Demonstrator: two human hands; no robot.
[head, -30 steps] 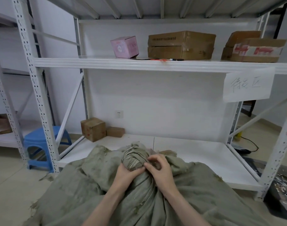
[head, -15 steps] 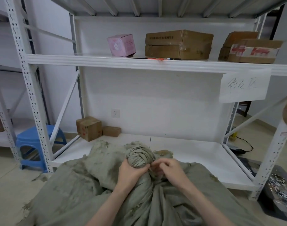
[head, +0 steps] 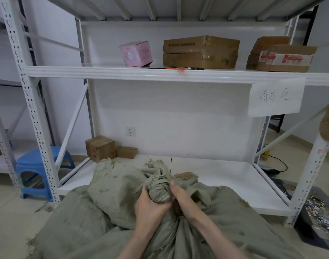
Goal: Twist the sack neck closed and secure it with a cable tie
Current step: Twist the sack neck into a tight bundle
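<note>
A large grey-green woven sack (head: pixel 111 195) fills the lower middle of the head view, its frayed mouth folded over toward the shelf. Its neck (head: pixel 160 189) is wound into a tight bundle that sticks up between my hands. My left hand (head: pixel 150 206) grips the bundle from the left and below. My right hand (head: pixel 182 199) grips the twisted fabric on its right side, thumb up against the bundle. No cable tie shows on the sack or in either hand.
A white metal rack stands right behind the sack, with its low shelf (head: pixel 225 176) and an upper shelf (head: pixel 122 73) carrying a pink box (head: pixel 136 53) and cardboard boxes (head: pixel 201 52). A blue stool (head: pixel 35 169) stands at the left. Small cartons (head: pixel 101 148) sit by the wall.
My right hand has shifted from the front of the bundle to its right side, lower on the fabric. The left hand has kept its hold and the neck looks wound tighter.
</note>
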